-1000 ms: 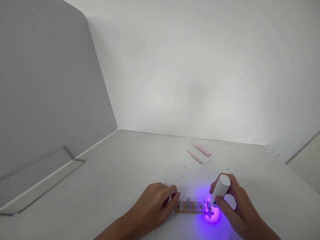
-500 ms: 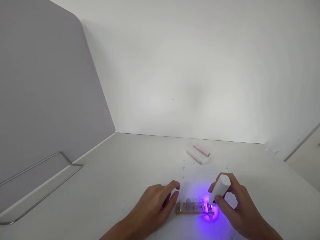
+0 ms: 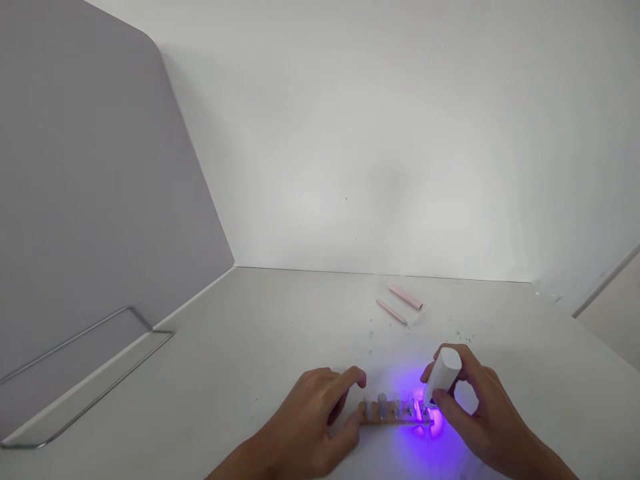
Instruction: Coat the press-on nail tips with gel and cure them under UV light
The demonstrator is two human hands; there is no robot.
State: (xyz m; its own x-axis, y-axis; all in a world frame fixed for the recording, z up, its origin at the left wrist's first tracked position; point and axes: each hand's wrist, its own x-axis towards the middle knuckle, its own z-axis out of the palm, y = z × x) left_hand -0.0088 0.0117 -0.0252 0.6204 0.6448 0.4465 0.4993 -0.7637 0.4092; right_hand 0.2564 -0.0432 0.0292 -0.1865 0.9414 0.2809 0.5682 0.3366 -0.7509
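My right hand [image 3: 483, 407] grips a white handheld UV lamp [image 3: 443, 377], thumb on its near side and fingers behind. The lamp is tilted, its lower end casting violet light on the right end of a narrow tan strip [image 3: 377, 415]. Several nail tips [image 3: 383, 405], clear or greyish, stand in a row along this strip; those under the glow are hard to make out. My left hand [image 3: 315, 417] rests at the strip's left end, thumb beside it or touching it. Its index finger is bent and apart from the thumb, with nothing seen between them.
Farther back on the white table lie a thin pink pen [image 3: 391, 311] and a pink cap-like tube [image 3: 406, 297] on a clear sheet. Tiny specks [image 3: 465, 335] are scattered nearby. A bent metal wire frame [image 3: 107, 380] stands at the left by a grey panel [image 3: 100, 167].
My left thumb has moved lower and farther from the index finger. The lamp stays over the strip's right end, its glow slightly shifted. The whole view has moved a little.
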